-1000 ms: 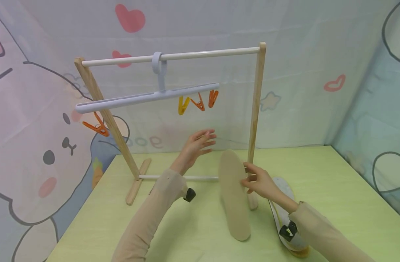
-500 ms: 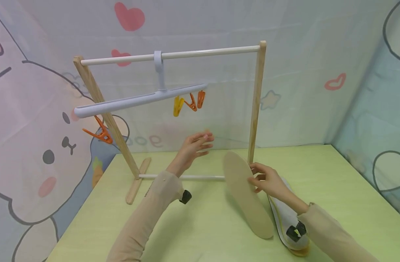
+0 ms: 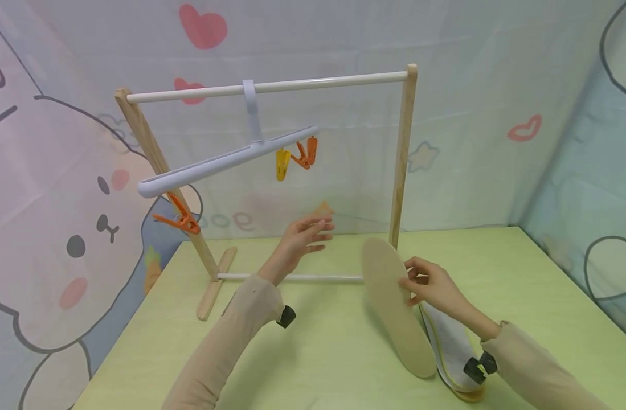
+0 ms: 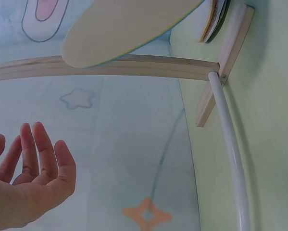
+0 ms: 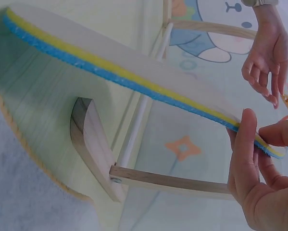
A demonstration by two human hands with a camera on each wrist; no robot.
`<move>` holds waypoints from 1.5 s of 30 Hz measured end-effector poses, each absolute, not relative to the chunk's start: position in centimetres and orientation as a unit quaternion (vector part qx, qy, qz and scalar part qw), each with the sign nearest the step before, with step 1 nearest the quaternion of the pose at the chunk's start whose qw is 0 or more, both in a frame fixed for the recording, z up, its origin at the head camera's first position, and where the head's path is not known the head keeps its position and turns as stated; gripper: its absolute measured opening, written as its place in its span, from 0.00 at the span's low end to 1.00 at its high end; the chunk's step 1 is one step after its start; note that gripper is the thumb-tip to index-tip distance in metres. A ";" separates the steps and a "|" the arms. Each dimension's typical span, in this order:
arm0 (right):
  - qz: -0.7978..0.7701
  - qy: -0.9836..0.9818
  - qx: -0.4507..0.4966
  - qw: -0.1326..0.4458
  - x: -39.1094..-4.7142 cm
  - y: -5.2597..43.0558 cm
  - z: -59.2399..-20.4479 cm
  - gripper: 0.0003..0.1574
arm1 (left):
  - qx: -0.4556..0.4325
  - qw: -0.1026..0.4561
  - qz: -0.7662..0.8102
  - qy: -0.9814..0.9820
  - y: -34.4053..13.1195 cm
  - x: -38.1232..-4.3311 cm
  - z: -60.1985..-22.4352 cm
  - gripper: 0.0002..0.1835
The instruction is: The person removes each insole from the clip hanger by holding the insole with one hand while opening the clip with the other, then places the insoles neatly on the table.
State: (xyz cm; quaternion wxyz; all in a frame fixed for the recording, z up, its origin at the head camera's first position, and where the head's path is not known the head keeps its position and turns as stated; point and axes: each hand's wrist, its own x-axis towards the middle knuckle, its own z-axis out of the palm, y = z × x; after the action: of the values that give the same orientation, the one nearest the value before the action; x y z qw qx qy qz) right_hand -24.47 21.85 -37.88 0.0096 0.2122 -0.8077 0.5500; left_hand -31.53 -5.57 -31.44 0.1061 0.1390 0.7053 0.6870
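My right hand (image 3: 436, 287) pinches a beige insole (image 3: 395, 307) by its right edge, and the insole stands tilted over the table. In the right wrist view the insole (image 5: 129, 67) shows yellow and blue layers along its edge. My left hand (image 3: 299, 242) hangs in the air left of the insole, holding nothing, its fingers loosely bent. Above it, a white hanger (image 3: 230, 161) hooks over the rack's top bar. A yellow clip (image 3: 282, 165) and two orange clips hang near the hanger's far end; another orange clip (image 3: 181, 217) hangs at its near end.
The wooden rack (image 3: 402, 165) with white bars stands at the back of the pale green table (image 3: 523, 296). A second insole-shaped piece (image 3: 451, 347), grey with a yellow edge, lies under my right forearm. A printed cloth hangs behind and at both sides.
My right hand has moved right with the insole, whose lower end swung right. My left hand has dropped slightly. The hanger has turned on the bar, its near end coming right.
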 end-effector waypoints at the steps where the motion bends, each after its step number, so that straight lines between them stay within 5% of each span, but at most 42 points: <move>1: 0.553 -0.806 0.210 0.005 -24.4 22.1 -37.8 0.17 | 0.140 0.107 0.688 0.704 -5.6 -31.5 -31.5 0.18; 15: 0.591 -0.790 0.154 -0.057 -24.0 25.6 -36.5 0.20 | 0.146 0.114 0.686 0.704 -6.3 -30.7 -32.2 0.19; 45: 0.610 -0.759 0.055 -0.222 -25.5 31.7 -39.1 0.46 | 0.146 0.115 0.684 0.706 -6.7 -29.1 -33.3 0.19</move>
State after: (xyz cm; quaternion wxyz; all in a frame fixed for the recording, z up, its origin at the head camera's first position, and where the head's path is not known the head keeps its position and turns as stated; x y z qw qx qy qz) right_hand -25.51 31.66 -39.12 -0.2223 0.0551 -0.7587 0.6099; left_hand -29.12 -6.75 -33.26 0.1148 0.1456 0.7060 0.6835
